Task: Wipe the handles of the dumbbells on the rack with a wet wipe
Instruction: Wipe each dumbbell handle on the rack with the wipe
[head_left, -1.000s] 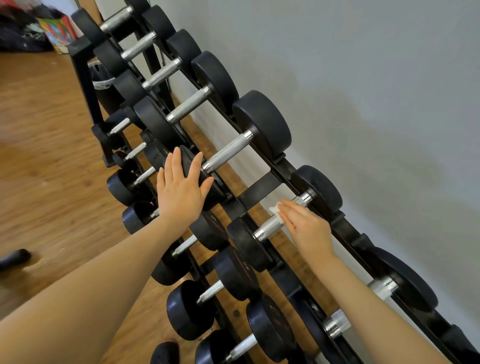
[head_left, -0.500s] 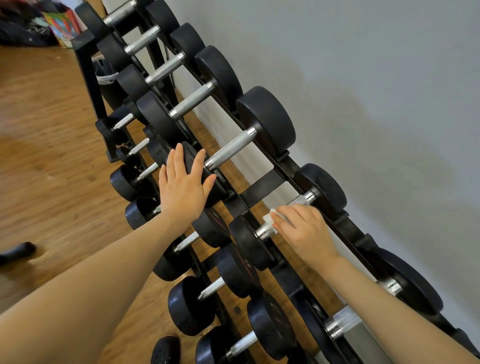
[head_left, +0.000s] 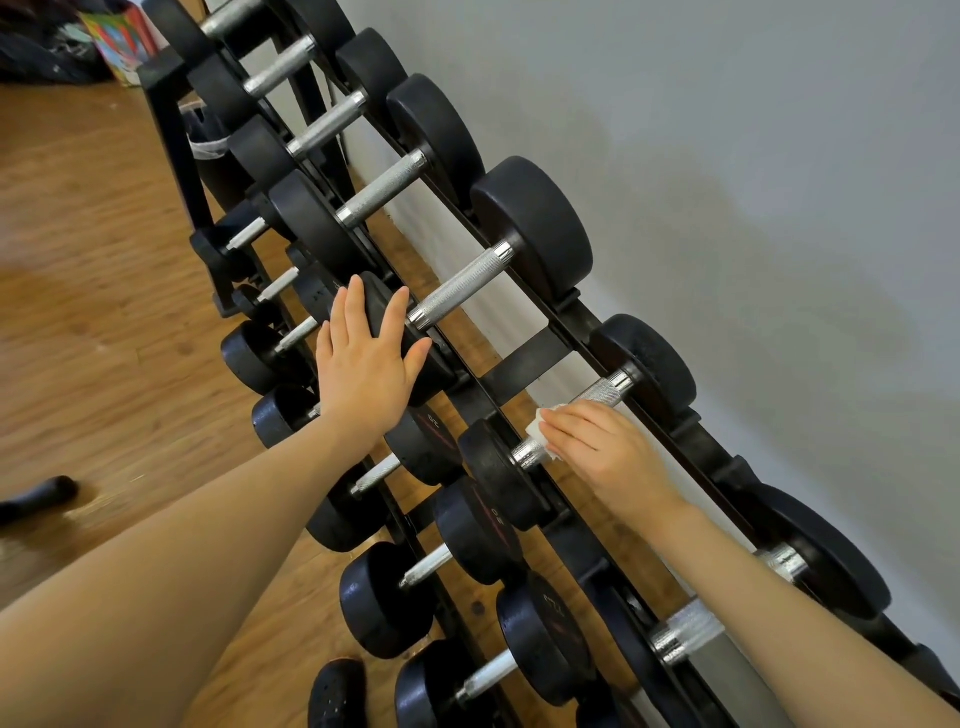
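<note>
Grey wall, right hand (head_left: 602, 449) grip clutching white wipe (head_left: 540, 434) round knurled chrome handle (head_left: 597, 395), left hand (head_left: 363, 369) flat

Wet wipe (head_left: 540, 432) under right hand (head_left: 602, 452) fingertips, on dumbbell handle (head_left: 571, 421); left hand (head_left: 363, 371) fingers flat on neighbouring dumbbell head (head_left: 410, 338), rack (head_left: 524, 364) between.
</note>
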